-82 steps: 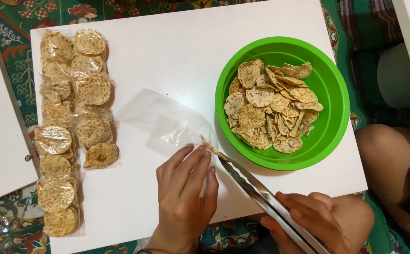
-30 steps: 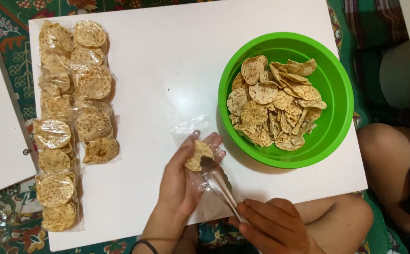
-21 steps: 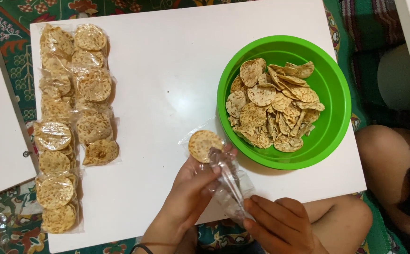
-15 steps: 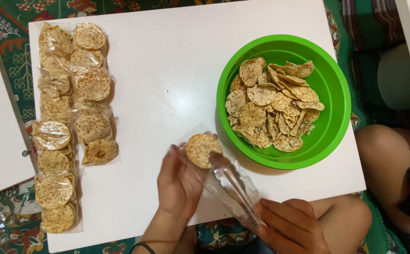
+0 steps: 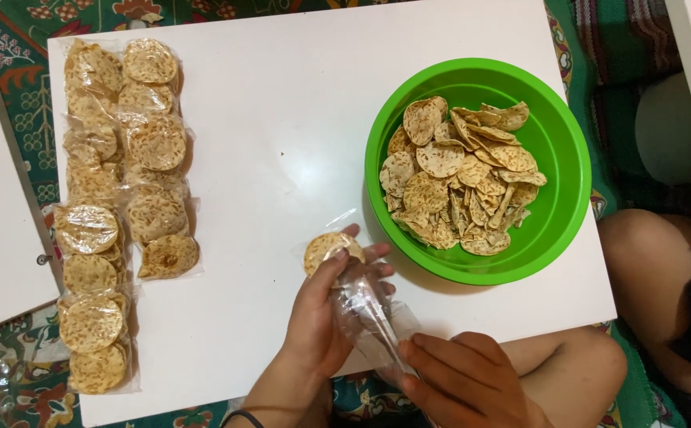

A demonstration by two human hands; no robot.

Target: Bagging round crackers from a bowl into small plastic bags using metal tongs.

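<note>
Clear bag [image 5: 365,305] lifted off the tabletop [image 5: 282,119] where it lay flat, left hand [image 5: 321,317] now gripping it instead of pressing it down, a round cracker [image 5: 328,251] now inside its end, tongs no longer plainly seen, right hand [image 5: 464,384] closer to the left.

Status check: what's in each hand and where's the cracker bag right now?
Left hand grips clear bag, one round cracker at its end. Right hand holds bag's mouth. Green bowl of crackers beside, not blocking.

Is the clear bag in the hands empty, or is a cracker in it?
Not empty: one round cracker sits at the clear bag's far end.
</note>
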